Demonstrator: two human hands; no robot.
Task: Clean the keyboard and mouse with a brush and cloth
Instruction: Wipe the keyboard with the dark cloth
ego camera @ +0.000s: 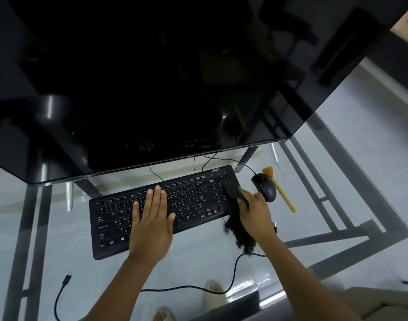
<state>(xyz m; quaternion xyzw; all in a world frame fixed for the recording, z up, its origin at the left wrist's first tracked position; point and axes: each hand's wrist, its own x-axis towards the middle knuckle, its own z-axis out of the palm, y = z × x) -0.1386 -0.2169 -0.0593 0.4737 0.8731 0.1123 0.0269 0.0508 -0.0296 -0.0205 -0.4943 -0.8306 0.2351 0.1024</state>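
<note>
While gripping cloth (235,205), hands (152,218) on keyboard (110,228).

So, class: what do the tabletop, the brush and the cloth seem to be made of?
Tabletop: clear glass, glossy; the floor and feet show through it.
Brush: handle probably pale wood or bamboo, matt, with orange-tan bristles.
Cloth: dark, soft, fuzzy fabric, perhaps microfibre; it hangs limp from the right hand.
</note>
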